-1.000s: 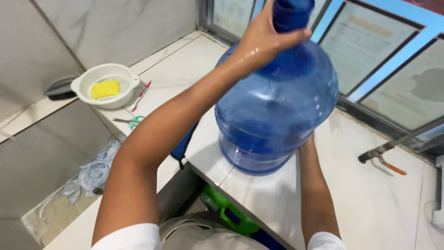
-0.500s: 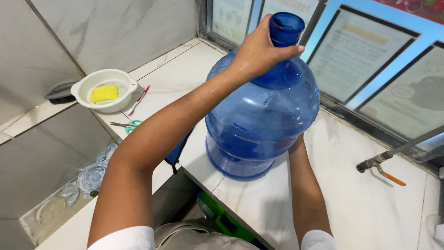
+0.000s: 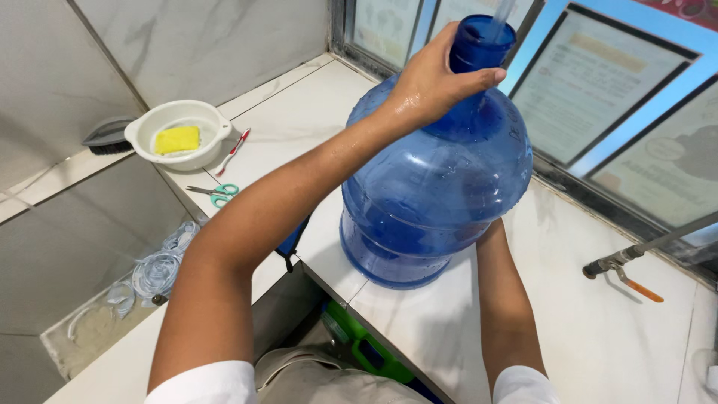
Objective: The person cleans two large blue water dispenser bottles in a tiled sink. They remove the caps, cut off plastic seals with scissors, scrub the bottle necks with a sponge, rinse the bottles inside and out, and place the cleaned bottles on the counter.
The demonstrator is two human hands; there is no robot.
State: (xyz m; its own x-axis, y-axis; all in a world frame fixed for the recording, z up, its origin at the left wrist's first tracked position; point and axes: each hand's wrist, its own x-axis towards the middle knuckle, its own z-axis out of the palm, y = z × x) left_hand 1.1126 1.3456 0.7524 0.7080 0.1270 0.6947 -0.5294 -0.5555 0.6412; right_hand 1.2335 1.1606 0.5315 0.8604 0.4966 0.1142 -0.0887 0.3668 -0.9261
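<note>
— Head view, starting left of the big blue water jug point(image 3: 437, 187), our landmark: what do we have out there?

— Far left of the jug, a dark brush point(image 3: 107, 138) lies on the ledge, just beside a white bowl point(image 3: 179, 133) with a yellow sponge point(image 3: 177, 139) inside. Closer to the jug, a red-handled tool point(image 3: 234, 147) and green-handled scissors point(image 3: 217, 194) lie on the white counter point(image 3: 299, 127). Below the counter edge, left of the jug, we see a coil of clear tubing point(image 3: 153, 269).

— And our hands?

— Our left hand point(image 3: 430, 86) is wet and sits on the jug's shoulder, fingers curled around its dark blue neck point(image 3: 479, 49), thumb pressed along the neck's front. Our right hand is hidden behind the jug's lower right side; only the forearm point(image 3: 505, 299) shows, running up to the jug's base, so we cannot tell how those fingers stand.

— Where does the jug itself stand?

— Upright on the counter, near its front edge, with a thin clear tube point(image 3: 501, 11) entering its mouth from above. Below the jug's base, under the counter edge, a green object point(image 3: 359, 344) shows.

— Right of the jug?

— A metal tap with an orange lever point(image 3: 621, 265) juts over the counter, and blue-framed panels point(image 3: 598, 82) stand behind the jug.
</note>
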